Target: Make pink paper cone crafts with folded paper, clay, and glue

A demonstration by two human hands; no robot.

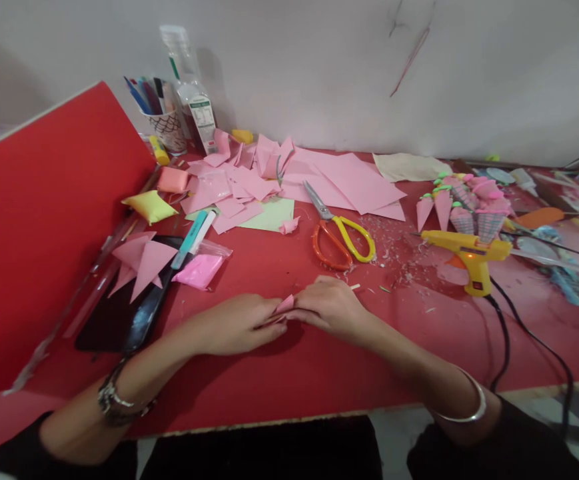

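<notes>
Between my two hands is a small piece of pink paper (285, 305), most of it covered by the fingers. My left hand (242, 323) pinches it from the left, thumb below and fingers above. From the right, my right hand (336, 310) closes on the same paper, its fingertips meeting the left ones. Scissors (325, 212) with one red and one yellow handle lie open just beyond the right hand. Several pink paper cut pieces (152, 263) rest to the left on a dark phone-like slab (104, 323). A small packet of bright pink clay-like stuff (202, 270) lies near the left hand.
A yellow glue gun (469, 257) with a black cord stands at right, before several small decorated paper cones (469, 197). Pink paper scraps (239, 180) and sheets (349, 183) spread along the wall. A bottle (196, 110), a pen cup (166, 130) and a red board (59, 220) stand at left.
</notes>
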